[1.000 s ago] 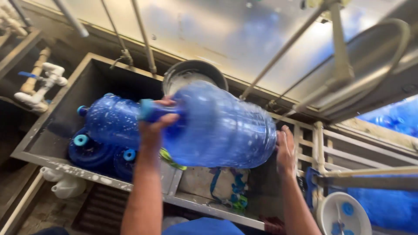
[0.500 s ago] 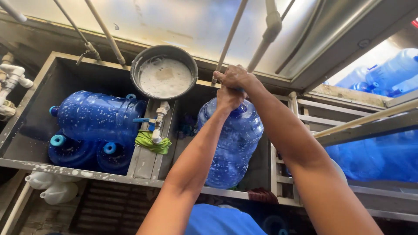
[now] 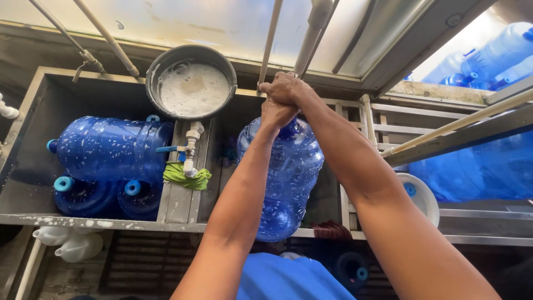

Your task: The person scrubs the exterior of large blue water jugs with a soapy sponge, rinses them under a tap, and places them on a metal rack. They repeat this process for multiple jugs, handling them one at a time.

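Blue water jug [image 3: 283, 178] upright, foam-flecked; neck apparently gripped by left hand [image 3: 276, 113].

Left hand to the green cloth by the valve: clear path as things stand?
Probably yes. The green cloth lies uncovered on the divider between the tubs, left of the upright blue bottle, with nothing on it. The left hand is busy at the bottle's neck with the right hand, so it must let go first.
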